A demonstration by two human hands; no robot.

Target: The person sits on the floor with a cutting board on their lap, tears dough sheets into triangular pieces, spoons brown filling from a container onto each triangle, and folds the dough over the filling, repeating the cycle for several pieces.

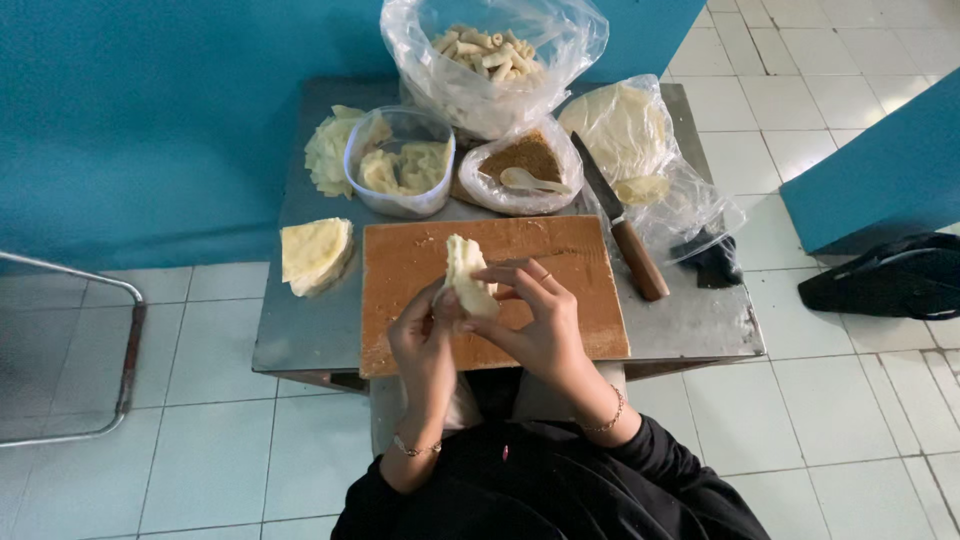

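the fingers (pixel 520 283) of the right hand (pixel 535 320) and the left hand (pixel 425 335) pinch a pale folded wrapper (pixel 466 275), held up just above the wooden board (pixel 400 265). beyond the board sit a bag of brown filling (pixel 530 160) with a spoon (pixel 530 181), a clear tub (pixel 400 165) and a bag of finished rolls (pixel 485 55). a knife (pixel 625 230) lies right of the board, a stack of wrappers (pixel 315 252) left of it, all on the table (pixel 700 320).

Pale cream wrapper (pixel 466 275), brown cutting board (pixel 580 300) at the grey metal table's (pixel 300 330) front edge. Cream sheet stack (pixel 314 253) by left edge. Brown filling (pixel 528 156) with white spoon (pixel 530 180) in clear bag. Knife (pixel 622 232): dark blade, brown handle. Teal wall (pixel 150 120), white floor tiles (pixel 860 400), black sleeves (pixel 560 495).
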